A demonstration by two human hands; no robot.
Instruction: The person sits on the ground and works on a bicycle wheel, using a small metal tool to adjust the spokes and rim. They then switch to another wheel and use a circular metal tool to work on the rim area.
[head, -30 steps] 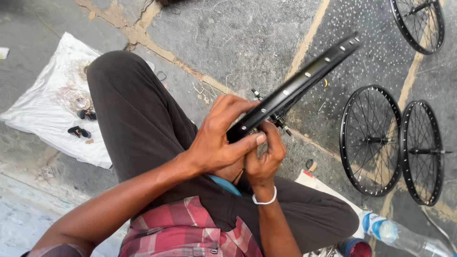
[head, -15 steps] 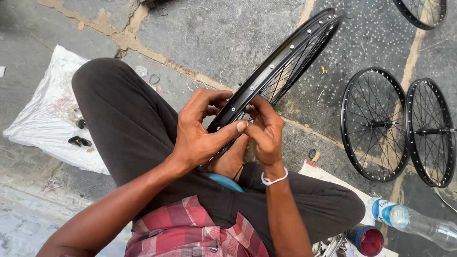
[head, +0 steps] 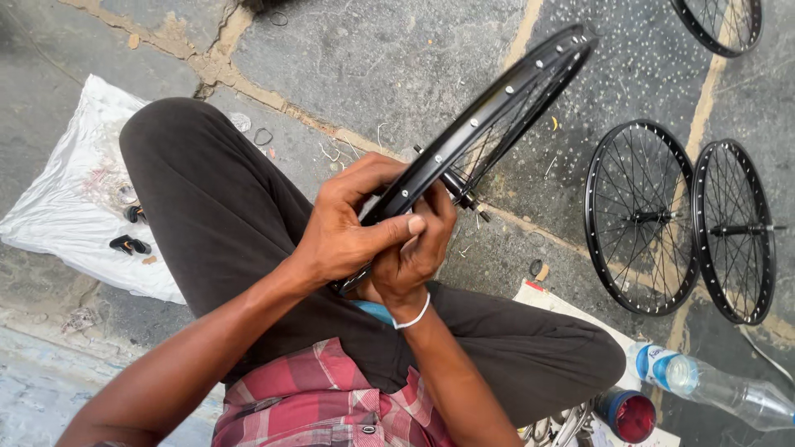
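Rough grey stone paving (head: 348,66) with sandy joints spreads under a seated person in dark trousers. A crumpled white plastic sheet (head: 62,207) lies to one side. Two finished black spoked wheels (head: 642,217) lie flat on the stone, thin wire spokes fanning from their hubs. Over the lap, tilted edge-on, is a glossy black wheel rim (head: 489,116), dotted with spoke holes. The left hand (head: 344,232) wraps its near end, thumb pressed across it; the right hand (head: 410,252) closes on the same end from below. A clear plastic bottle (head: 712,389) lies nearby.
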